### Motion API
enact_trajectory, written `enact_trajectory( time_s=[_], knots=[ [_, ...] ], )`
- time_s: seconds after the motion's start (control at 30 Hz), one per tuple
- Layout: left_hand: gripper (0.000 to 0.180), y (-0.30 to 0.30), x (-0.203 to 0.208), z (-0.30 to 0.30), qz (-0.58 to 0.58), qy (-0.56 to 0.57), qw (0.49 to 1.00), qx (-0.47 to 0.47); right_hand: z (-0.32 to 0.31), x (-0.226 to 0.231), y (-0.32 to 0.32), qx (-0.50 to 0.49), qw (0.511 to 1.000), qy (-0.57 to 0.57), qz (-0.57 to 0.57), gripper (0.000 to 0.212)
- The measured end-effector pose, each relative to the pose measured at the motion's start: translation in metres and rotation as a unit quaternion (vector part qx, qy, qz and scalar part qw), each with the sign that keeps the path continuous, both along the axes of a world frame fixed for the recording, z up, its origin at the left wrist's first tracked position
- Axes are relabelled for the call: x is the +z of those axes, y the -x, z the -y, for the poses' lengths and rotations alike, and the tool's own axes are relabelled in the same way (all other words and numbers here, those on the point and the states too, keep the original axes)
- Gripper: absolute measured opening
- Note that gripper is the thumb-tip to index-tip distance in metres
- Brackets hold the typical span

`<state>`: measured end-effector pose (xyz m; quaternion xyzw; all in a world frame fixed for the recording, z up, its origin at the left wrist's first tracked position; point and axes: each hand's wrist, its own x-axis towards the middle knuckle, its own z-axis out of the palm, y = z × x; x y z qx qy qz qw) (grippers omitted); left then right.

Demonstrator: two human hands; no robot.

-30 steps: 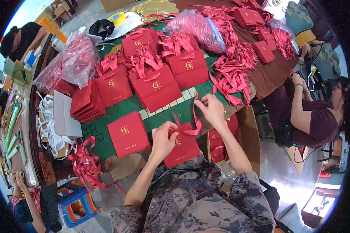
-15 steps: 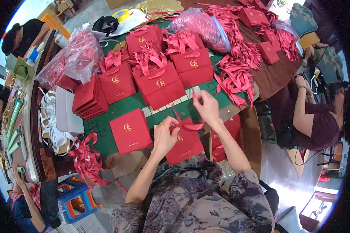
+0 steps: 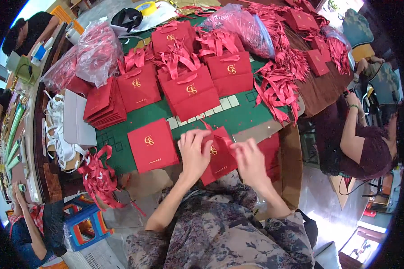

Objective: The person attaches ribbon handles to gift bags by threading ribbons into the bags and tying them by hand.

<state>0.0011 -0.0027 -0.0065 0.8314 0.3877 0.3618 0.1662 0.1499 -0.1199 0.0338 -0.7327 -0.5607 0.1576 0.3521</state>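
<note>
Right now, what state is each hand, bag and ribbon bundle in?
left hand: pressing on the red bag
right hand: blurred, at the bag's right edge
red bag: flat, under both hands
second red bag: flat, untouched
finished bags: ribbon handles on, overlapping
loose ribbons: heaped

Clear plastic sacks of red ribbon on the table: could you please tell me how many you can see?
3: one sack at the far left beside the flat bag stack, one at far centre behind the standing bags, one at the far right. Others may be hidden.
</note>
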Motion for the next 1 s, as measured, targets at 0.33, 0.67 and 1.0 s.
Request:
enact_trajectory(
  time_s=[0.33, 0.67, 1.0],
  knots=[
    [0.012, 0.024, 0.01, 0.045, 0.23, 0.362, 0.901, -0.063, 0.001, -0.021, 0.037, 0.102, 0.994, 0.034, 0.022, 0.031],
    [0.013, 0.046, 0.01, 0.027, 0.075, 0.247, 0.964, -0.065, -0.002, -0.037, 0.044, 0.02, 0.963, 0.028, -0.269, 0.019],
    [0.033, 0.046, -0.012, -0.003, -0.173, 0.062, 0.983, -0.021, -0.033, -0.057, 0.05, -0.025, 0.995, 0.0, -0.098, 0.013]
  ],
)
